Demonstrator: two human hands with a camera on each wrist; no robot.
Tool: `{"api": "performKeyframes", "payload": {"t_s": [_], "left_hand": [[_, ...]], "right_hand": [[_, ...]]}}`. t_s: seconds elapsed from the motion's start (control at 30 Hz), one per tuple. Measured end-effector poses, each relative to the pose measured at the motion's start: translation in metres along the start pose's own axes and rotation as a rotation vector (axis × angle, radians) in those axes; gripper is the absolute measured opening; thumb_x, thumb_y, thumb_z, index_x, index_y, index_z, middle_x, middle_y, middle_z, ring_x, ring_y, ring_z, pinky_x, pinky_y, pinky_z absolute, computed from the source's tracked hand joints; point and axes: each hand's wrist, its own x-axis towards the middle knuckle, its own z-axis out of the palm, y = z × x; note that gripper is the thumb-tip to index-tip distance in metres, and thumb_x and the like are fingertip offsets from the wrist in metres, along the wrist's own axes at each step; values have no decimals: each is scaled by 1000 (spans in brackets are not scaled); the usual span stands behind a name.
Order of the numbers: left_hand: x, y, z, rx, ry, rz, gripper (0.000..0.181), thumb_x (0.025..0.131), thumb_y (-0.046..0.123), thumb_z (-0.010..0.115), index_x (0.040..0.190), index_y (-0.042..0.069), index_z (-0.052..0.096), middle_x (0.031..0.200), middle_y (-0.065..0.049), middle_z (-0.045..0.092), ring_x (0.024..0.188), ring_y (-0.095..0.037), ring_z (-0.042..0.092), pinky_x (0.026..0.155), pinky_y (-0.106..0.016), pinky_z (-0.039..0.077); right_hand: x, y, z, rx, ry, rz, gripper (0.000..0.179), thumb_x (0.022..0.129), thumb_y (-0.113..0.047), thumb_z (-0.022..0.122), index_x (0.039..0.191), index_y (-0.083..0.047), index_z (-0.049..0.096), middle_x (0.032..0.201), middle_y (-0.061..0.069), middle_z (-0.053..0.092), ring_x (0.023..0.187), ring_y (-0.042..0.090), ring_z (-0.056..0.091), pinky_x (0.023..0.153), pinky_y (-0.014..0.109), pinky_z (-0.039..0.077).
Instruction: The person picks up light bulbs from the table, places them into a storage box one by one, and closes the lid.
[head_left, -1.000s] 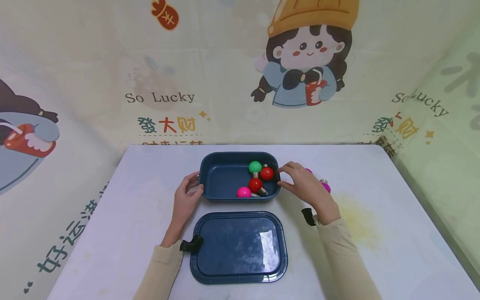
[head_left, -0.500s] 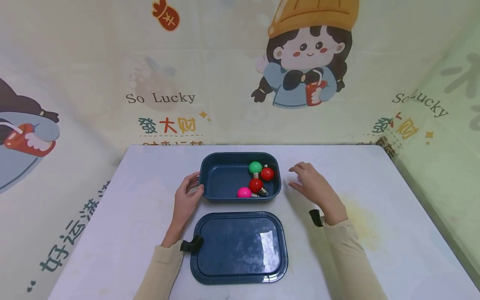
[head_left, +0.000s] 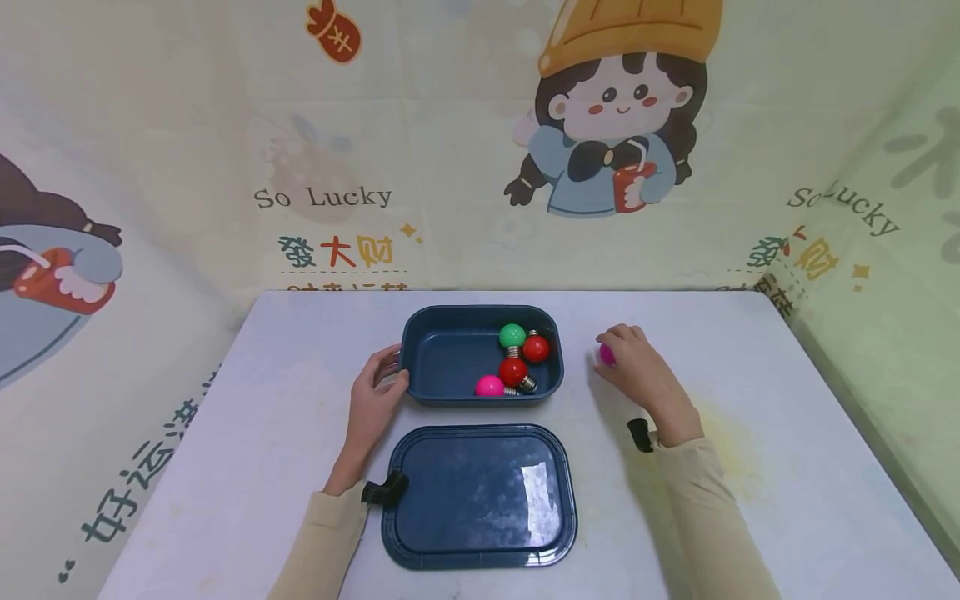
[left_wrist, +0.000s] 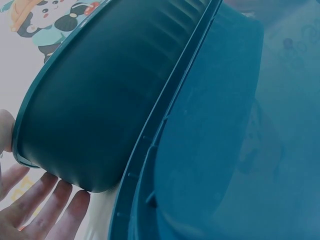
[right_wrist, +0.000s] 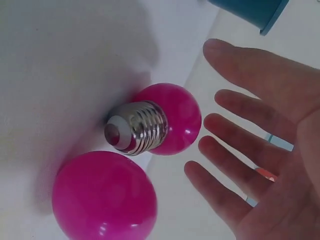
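Two round, shiny pink bulbs [right_wrist: 105,197], one showing a silver screw [right_wrist: 142,129], lie by the right hand [head_left: 639,367], loosely spread and holding nothing. The half-curled left hand [head_left: 375,396] holds one blue box [head_left: 450,367] with two red bulbs [head_left: 513,372], one green bulb [head_left: 512,336] and one pink bulb [head_left: 490,386] inside.

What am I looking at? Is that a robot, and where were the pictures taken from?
No robot here: just a person's left hand and right hand. One camera, worn on the head, looks down at the table. Two more, one on each wrist, look closely at each hand's work.

On the table is a dark blue box with a green bulb, two red bulbs and a pink bulb inside. A matching lid lies in front.

The left hand rests against the box's end. The right hand's fingers spread beside a magenta bulb, not gripping it.
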Motion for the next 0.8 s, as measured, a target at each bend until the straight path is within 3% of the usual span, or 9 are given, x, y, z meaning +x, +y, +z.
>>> {"api": "performKeyframes", "payload": {"t_s": [0.4,0.67,0.8], "left_hand": [[1,0,-1,-10,-11,6,44,95,3,62,138,-1,54,132,-25,59,121,-38,58,84,-17,49],[0,0,-1,1,-14,8,44,95,5,62,138,-1,54,132,-24,59,120,-36,60,89,-36,53],[1,1,-1,-3,-11,10,43,95,5,62,138,-1,55,131,-23,59,120,-36,60,88,-34,53]], "right_hand": [[1,7,4,-10,4,102,41,85,-6,76,120,9,60,120,28,56,111,44,51,89,55,52],[3,9,8,6,1,113,39,85,2,73,121,9,60,121,29,57,111,43,52,94,53,51],[4,11,9,15,3,115,38,85,5,72,121,9,60,120,29,57,110,44,53,94,53,50]]}}
